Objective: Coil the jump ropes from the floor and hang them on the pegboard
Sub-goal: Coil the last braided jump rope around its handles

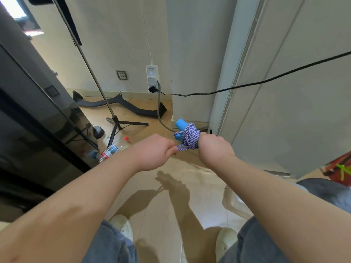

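Both hands are clamped on the jump rope (190,137), held up in the middle of the view above the floor (171,186). The right hand (214,147) has its fingers curled round the right side of the coiled purple-and-white bundle, and the left hand (153,150) pinches a short doubled strand (181,148) that sticks out of the bundle's near-left edge. So the coil sits right against the right fist, and only that bit of strand spans the small gap to the left one. The blue handles (181,125) poke out of the far side of the wraps, tilted up and left. Around that: a big glossy dark cabinet (38,111) fills the left side, with white cupboard doors (284,92) on the right. A tripod stand (115,122) is on the far floor, and a black cable (247,85) runs across from a wall power strip (152,73). A plastic bottle (112,149) with a red cap lies on its side just left of the left wrist. Two white shoes (123,226) show at the near edge.
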Tool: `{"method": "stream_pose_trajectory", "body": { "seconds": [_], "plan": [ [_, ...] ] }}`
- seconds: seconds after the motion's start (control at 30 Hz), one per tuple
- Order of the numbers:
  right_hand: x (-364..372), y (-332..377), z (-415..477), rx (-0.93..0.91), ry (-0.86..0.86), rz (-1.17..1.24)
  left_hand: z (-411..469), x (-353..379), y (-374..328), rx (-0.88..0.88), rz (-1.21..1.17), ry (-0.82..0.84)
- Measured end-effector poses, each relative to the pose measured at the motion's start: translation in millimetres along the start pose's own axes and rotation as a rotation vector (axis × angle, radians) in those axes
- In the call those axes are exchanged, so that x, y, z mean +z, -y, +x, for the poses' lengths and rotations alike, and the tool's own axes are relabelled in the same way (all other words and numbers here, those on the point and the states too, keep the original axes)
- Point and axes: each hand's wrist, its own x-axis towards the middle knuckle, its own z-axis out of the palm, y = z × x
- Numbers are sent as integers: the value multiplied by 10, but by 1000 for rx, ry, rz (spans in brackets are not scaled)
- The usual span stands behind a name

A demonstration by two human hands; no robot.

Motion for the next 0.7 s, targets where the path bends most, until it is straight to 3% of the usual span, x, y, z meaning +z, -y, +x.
{"method": "stream_pose_trajectory", "body": {
  "seconds": [0.17,0.37,0.53,0.7],
  "plan": [
    [32,-21,-8,-11,56,25,-47,-15,28,-16,-58,-23],
    [89,-1,-42,-202,151,183,-77,-2,234,-224,-402,-352],
    [18,88,-83,-270,156,353,-22,53,260,-331,-590,-402],
    [-29,124,-109,-296,160,453,-14,57,176,-365,-1037,-374]
  ]
}}
